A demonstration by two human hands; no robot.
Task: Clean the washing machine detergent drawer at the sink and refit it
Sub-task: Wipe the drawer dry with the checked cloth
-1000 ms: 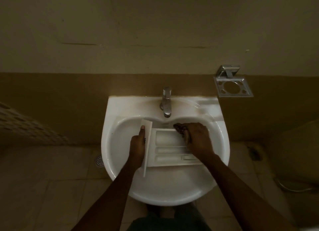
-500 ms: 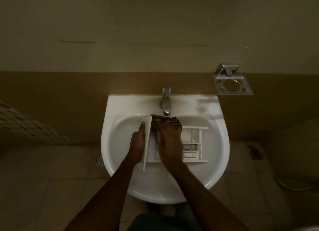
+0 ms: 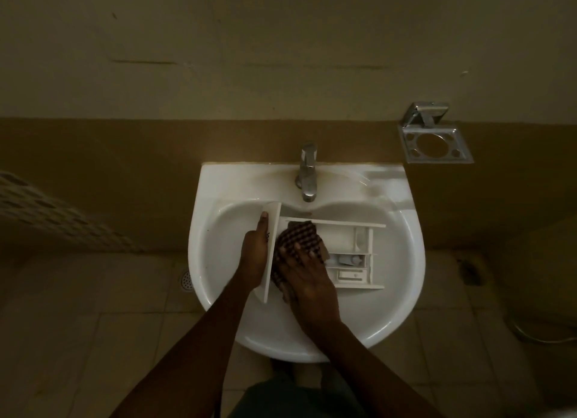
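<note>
A white detergent drawer [image 3: 340, 238] lies across the bowl of the white sink [image 3: 402, 296], its front panel pointing left and its compartments facing up. My left hand [image 3: 254, 258] grips that front panel from the left side, thumb along its edge. My right hand [image 3: 307, 282] presses a dark checked cloth [image 3: 299, 238] into the left end of the drawer, right behind the panel. The cloth covers the nearest compartments; the small compartments on the right are in plain sight. No water can be seen running from the chrome tap [image 3: 307, 175].
A metal holder [image 3: 435, 146] is fixed to the wall right of the sink. A floor drain [image 3: 185, 280] sits in the tiles at the left. A perforated pale surface [image 3: 46, 211] shows at the far left. The room is dim.
My right hand with the cloth has moved from the drawer's right end to its left end, next to the front panel. My left hand has kept its hold.
</note>
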